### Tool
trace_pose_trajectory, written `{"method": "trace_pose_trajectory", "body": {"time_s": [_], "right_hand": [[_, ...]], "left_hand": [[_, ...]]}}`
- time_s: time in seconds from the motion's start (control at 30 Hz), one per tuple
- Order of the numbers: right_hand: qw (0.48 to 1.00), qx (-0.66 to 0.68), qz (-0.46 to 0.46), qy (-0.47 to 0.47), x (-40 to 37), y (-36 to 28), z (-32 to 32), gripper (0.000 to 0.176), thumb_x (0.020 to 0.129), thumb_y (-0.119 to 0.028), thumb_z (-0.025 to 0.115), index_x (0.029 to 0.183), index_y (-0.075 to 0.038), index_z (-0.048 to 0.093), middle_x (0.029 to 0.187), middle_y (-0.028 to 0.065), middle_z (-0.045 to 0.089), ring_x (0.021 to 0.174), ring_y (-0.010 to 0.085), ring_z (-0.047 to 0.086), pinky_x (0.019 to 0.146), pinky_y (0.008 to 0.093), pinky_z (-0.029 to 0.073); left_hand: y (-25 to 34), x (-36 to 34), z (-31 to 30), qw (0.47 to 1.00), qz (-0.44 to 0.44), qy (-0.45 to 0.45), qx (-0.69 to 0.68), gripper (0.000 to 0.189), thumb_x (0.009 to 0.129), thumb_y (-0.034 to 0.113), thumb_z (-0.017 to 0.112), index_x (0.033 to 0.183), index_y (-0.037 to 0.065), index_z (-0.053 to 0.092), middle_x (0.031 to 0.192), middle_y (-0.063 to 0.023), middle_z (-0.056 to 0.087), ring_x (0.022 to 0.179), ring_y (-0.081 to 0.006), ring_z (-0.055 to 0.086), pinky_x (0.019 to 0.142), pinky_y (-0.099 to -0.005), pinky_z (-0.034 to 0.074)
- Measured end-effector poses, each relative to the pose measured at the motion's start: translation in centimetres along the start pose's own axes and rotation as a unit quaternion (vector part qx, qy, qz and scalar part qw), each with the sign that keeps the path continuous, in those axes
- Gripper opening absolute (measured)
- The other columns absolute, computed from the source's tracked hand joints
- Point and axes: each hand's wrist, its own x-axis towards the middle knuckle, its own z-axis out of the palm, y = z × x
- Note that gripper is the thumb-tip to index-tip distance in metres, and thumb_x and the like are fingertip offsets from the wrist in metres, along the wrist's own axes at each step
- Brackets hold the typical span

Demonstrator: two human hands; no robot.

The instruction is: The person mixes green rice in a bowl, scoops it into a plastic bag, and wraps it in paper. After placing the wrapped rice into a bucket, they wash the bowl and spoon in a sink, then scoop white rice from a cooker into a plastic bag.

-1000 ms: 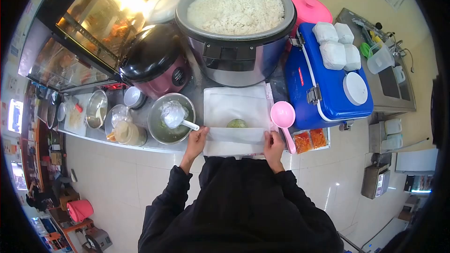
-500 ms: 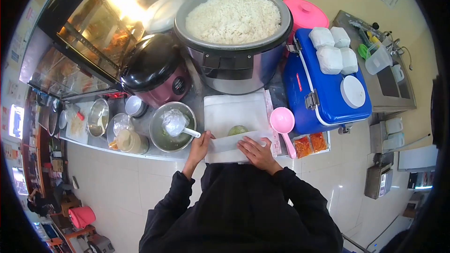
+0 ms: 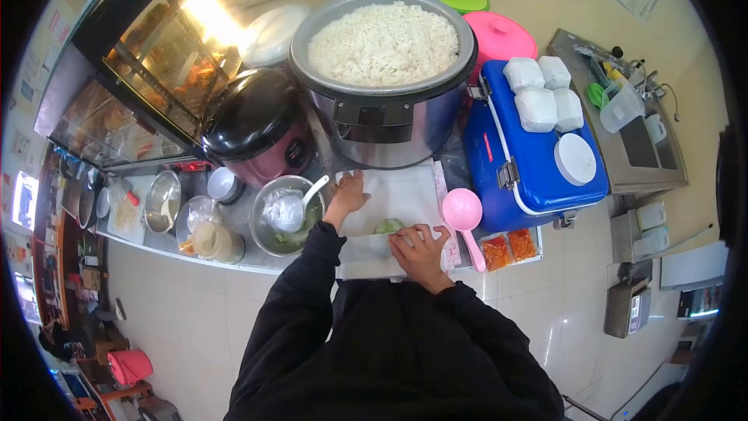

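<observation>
A white sheet of wrapping paper (image 3: 397, 187) lies on the counter, its near edge folded over toward a rounded pale green mound (image 3: 388, 226). My right hand (image 3: 422, 253) is bent over this fold, fingertips at its edge just right of the mound. At the far left corner of the sheet, my left hand (image 3: 349, 195) rests with its fingers apart and pointing away from me. Beside my left wrist stands a steel bowl (image 3: 265, 243) with a plastic-covered white ladle (image 3: 290, 210) and some green bits in it. A pink ladle (image 3: 463, 210) lies right of the paper.
Behind the paper stands a large cooker (image 3: 374, 121) full of white rice (image 3: 386, 43). A smaller dark cooker (image 3: 257, 125) is to its left. The blue cooler (image 3: 499, 140) on the right carries several white wrapped packets (image 3: 538, 109). Red-orange sachets (image 3: 508, 249) lie near the front edge.
My left hand has moved from the near fold up to the paper's far left corner. My right hand has shifted slightly left. The ladle in the bowl now points up and right.
</observation>
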Motion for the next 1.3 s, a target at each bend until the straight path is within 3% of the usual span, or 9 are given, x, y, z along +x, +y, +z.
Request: {"method": "trace_pose_trajectory", "body": {"time_s": [0.17,0.27,0.37,0.5,0.63,1.03,1.13,1.23,1.3], "right_hand": [[0.981,0.031,0.179,-0.068,4.0,-1.5,-3.7,0.056,0.07,-0.032,0.08,0.12,-0.018,0.061,0.126,0.0008,0.052,0.122,0.0229,0.044,0.096,0.0566,0.022],[0.981,-0.008,0.149,-0.121,6.7,-0.8,-4.8,0.071,0.067,-0.04,0.081,0.13,-0.017,0.055,0.138,0.0051,0.046,0.137,0.0256,0.033,0.103,0.0626,0.017],[0.976,0.009,0.036,-0.213,7.6,1.9,-3.2,0.066,0.066,-0.042,0.081,0.124,-0.017,0.061,0.142,0.0049,0.044,0.142,0.0265,0.028,0.104,0.0675,0.013],[0.935,0.017,-0.067,-0.347,7.8,3.7,-1.8,0.028,0.081,-0.021,0.067,0.108,-0.013,0.07,0.126,0.0069,0.061,0.126,0.02,0.052,0.111,0.0548,0.022],[0.952,0.062,-0.098,-0.284,5.7,3.1,-2.1,0.032,0.083,-0.01,0.058,0.113,-0.008,0.066,0.126,0.0096,0.062,0.12,0.0205,0.058,0.11,0.0424,0.033],[0.986,0.065,-0.04,-0.149,-0.4,-0.7,-1.6,0.051,0.082,-0.001,0.051,0.133,0.001,0.054,0.14,0.0161,0.051,0.132,0.0274,0.048,0.105,0.0365,0.044],[0.987,0.035,-0.054,-0.147,-0.8,-0.9,-1.6,0.051,0.082,-0.001,0.05,0.133,0.001,0.053,0.142,0.0158,0.05,0.133,0.0268,0.047,0.105,0.0367,0.044],[0.988,0.01,-0.051,-0.149,-0.7,-1.5,-1.5,0.052,0.082,-0.003,0.051,0.134,0.0,0.053,0.143,0.0154,0.049,0.134,0.0263,0.046,0.104,0.037,0.044],[0.987,-0.005,-0.048,-0.153,-0.4,-2.1,-1.5,0.05,0.083,-0.006,0.052,0.132,0.0,0.055,0.142,0.0154,0.049,0.134,0.0264,0.046,0.103,0.0371,0.045]], "left_hand": [[4.6,-5.8,-6.0,0.993,0.102,0.023,-0.053,0.028,0.079,0.013,0.068,0.105,0.008,0.061,0.105,-0.0112,0.06,0.103,-0.0326,0.058,0.092,-0.053,0.039],[9.2,-13.6,-11.6,0.962,0.179,0.204,-0.017,0.019,0.077,0.009,0.066,0.095,0.006,0.061,0.104,-0.0104,0.059,0.097,-0.0286,0.057,0.089,-0.0504,0.04],[9.8,-18.8,-7.6,0.955,0.19,0.22,-0.059,0.027,0.079,0.007,0.063,0.105,0.004,0.062,0.112,-0.0111,0.058,0.104,-0.0265,0.057,0.094,-0.0441,0.044],[8.1,-19.1,-2.8,0.938,0.3,0.169,-0.051,0.042,0.079,0.007,0.058,0.12,0.001,0.06,0.126,-0.0125,0.057,0.115,-0.0268,0.056,0.101,-0.0377,0.045],[8.2,-17.7,-3.2,0.923,0.308,0.229,-0.034,0.045,0.073,0.005,0.057,0.117,-0.003,0.063,0.123,-0.0137,0.059,0.113,-0.0257,0.058,0.089,-0.0359,0.051],[6.1,-17.7,0.6,0.938,0.238,0.175,-0.182,0.025,0.077,0.003,0.059,0.101,0.002,0.066,0.098,-0.0071,0.066,0.089,-0.0254,0.065,0.075,-0.0383,0.053],[5.1,-17.9,1.2,0.972,-0.114,-0.042,-0.202,0.032,0.082,-0.001,0.056,0.112,0.002,0.065,0.112,-0.0133,0.065,0.101,-0.0308,0.065,0.08,-0.0389,0.054],[5.6,-19.0,-0.5,0.862,-0.119,0.339,-0.358,0.04,0.085,0.0,0.053,0.125,-0.001,0.058,0.126,-0.021,0.059,0.117,-0.0364,0.058,0.095,-0.0418,0.049],[7.5,-20.0,-2.6,0.89,-0.019,0.383,-0.247,0.046,0.086,0.0,0.052,0.132,-0.004,0.052,0.132,-0.0236,0.054,0.124,-0.0373,0.053,0.103,-0.0432,0.043]]}}
